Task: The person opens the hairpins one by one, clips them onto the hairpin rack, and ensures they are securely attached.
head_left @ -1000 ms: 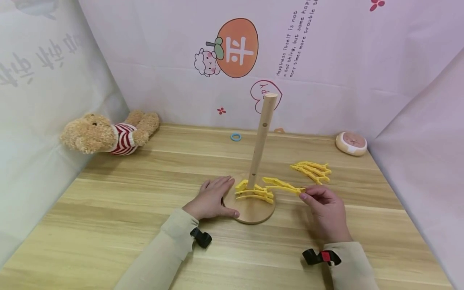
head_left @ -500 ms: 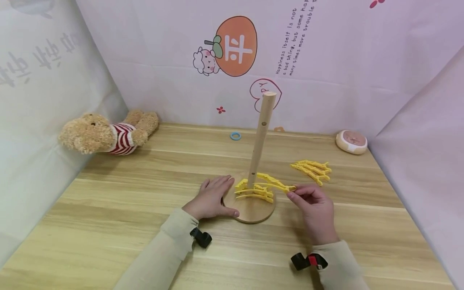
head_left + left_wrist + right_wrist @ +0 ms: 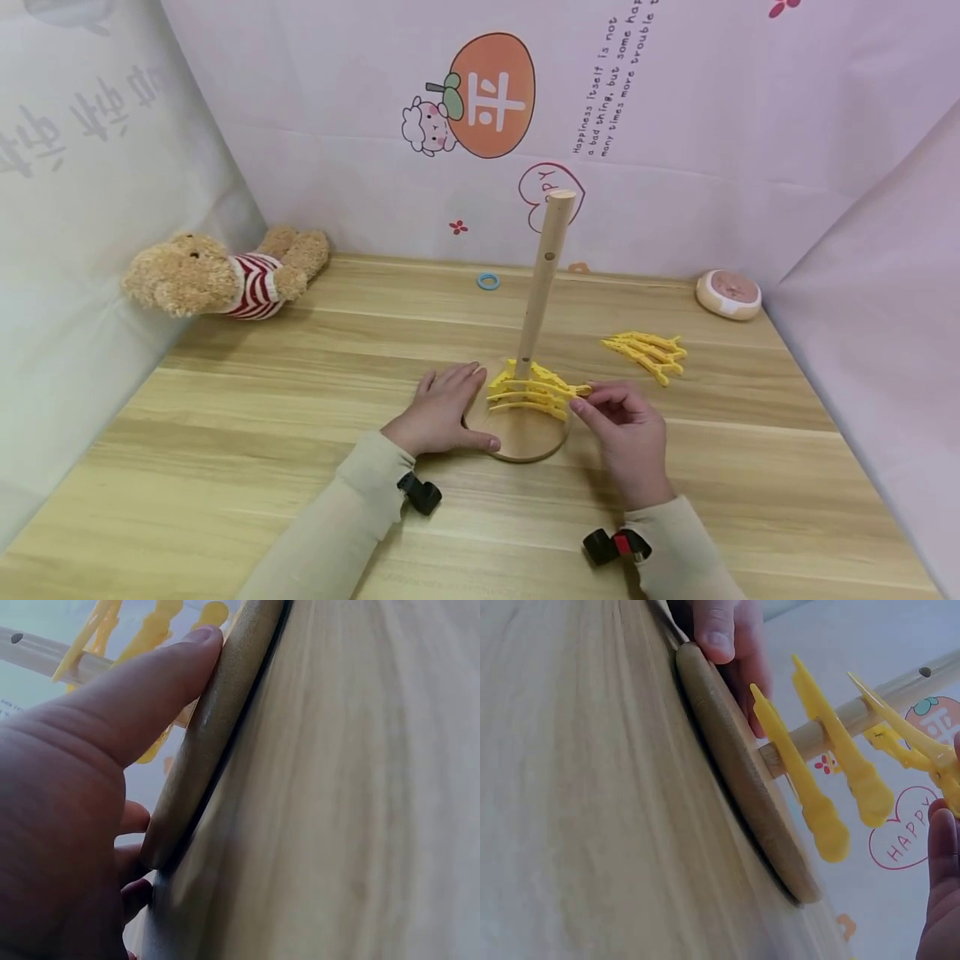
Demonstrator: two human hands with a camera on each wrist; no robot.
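Observation:
A wooden stand has a round base (image 3: 529,437) and an upright post (image 3: 542,287). My left hand (image 3: 442,412) rests against the left side of the base, fingers spread and fairly straight, with the thumb (image 3: 161,679) on its rim. Two yellow alligator hair clips, a lower one (image 3: 810,795) and an upper one (image 3: 851,765), are clamped around the bottom of the post. Above them my right hand (image 3: 626,433) pinches the tail end of another yellow hair clip (image 3: 911,739). Its spread jaws stand on both sides of the post.
Several more yellow hair clips (image 3: 648,352) lie to the right on the wooden table (image 3: 262,442). Behind the stand is a blue ring (image 3: 488,282). A teddy bear (image 3: 225,275) lies at the back left and a small round device (image 3: 728,294) at the back right.
My right hand has moved left, carrying its hair clip from beside the post until the clip's jaws straddle it. The left hand has stayed on the base.

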